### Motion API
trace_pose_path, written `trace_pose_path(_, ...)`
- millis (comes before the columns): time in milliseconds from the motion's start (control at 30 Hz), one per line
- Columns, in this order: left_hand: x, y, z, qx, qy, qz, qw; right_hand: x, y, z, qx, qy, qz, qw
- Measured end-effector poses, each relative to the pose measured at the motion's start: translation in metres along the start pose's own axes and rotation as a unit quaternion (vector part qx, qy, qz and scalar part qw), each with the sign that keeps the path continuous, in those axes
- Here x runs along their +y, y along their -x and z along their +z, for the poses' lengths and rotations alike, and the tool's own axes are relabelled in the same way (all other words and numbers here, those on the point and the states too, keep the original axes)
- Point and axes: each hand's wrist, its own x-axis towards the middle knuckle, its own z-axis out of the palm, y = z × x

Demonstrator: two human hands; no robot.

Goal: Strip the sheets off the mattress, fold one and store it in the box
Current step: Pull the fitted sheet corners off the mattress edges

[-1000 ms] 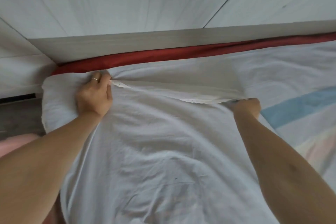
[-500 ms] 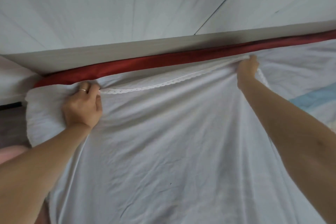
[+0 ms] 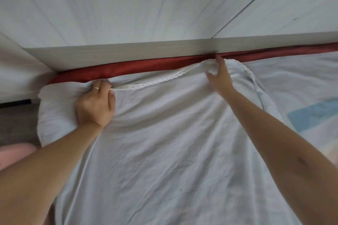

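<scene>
Pale wood-grain panels (image 3: pixel 128 5) are filling the background above a grey headboard ledge (image 3: pixel 128 53). A strip of red cloth (image 3: pixel 128 69) is running along the mattress's far edge just below the ledge. At the far left, dark floor (image 3: pixel 16 120) is showing beside the bed, and something pink (image 3: pixel 14 151), too blurred to name, is sitting in the lower corner.

The left hand (image 3: pixel 95 106) is clenching a bunch of the white sheet (image 3: pixel 164 142) at its lace trim (image 3: pixel 155 83), with the thumb pinching the edge. Further right, the right hand (image 3: pixel 219 80) is lying on the same sheet, its fingers (image 3: pixel 220 62) straight and released, their tips reaching the red strip. At the right edge, a striped sheet (image 3: pixel 314 115) with a blue band is showing past the white one's fold.

Judging by this, the stripping is only getting under way. The white sheet's top edge is coming loose while most of it is covering the bed, and nothing is being folded yet. No box is appearing in view, so its contents cannot be told.
</scene>
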Motion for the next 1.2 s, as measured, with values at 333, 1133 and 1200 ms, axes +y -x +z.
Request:
trace_pose_path(333, -0.003, -0.01, -0.026, -0.069, 0.09, -0.035, 0.993, -0.094, 0.202, 0.13, -0.033, 0.15, -0.279, 0.948)
trace_pose_path(1133, 0.057, 0.331, -0.152, -0.232, 0.116, -0.008, 0.966, 0.116, 0.548, 0.118, -0.101, 0.093, 0.065, 0.988)
trace_pose_path(1200, 0.076, 0.393, -0.156, -0.306, 0.107, 0.065, 0.944, 0.148, 0.606, 0.122, -0.11, 0.127, 0.094, 0.981)
